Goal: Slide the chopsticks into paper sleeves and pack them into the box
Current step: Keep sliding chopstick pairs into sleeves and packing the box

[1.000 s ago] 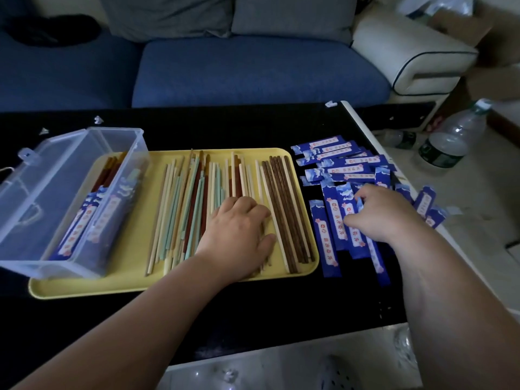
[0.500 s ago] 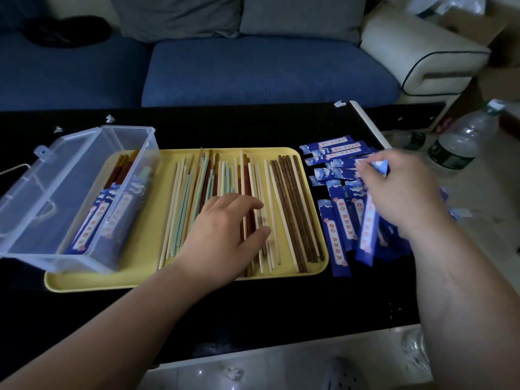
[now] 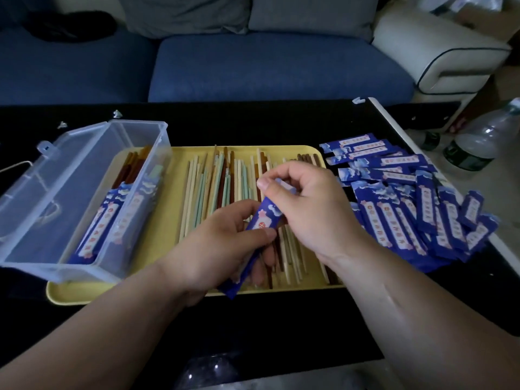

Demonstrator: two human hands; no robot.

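Observation:
A blue paper sleeve (image 3: 263,220) is held slantwise over the yellow tray (image 3: 168,249). My right hand (image 3: 309,209) pinches its upper end, and my left hand (image 3: 222,246) grips its lower part. Loose chopsticks (image 3: 213,190) in pale wood, green and dark brown lie side by side on the tray. A clear plastic box (image 3: 70,192) rests on the tray's left part, with several sleeved chopsticks (image 3: 112,218) along its right wall. A heap of empty blue sleeves (image 3: 408,204) lies on the black table to the right of the tray.
The black table (image 3: 253,125) ends close behind the sleeve heap at a white edge (image 3: 394,128). A plastic bottle (image 3: 478,142) stands on the floor beyond it. A blue sofa (image 3: 253,68) runs along the back.
My right hand lifted one sleeve off the heap and carried it left over the tray. My left hand left the chopsticks and took hold of the sleeve's lower part.

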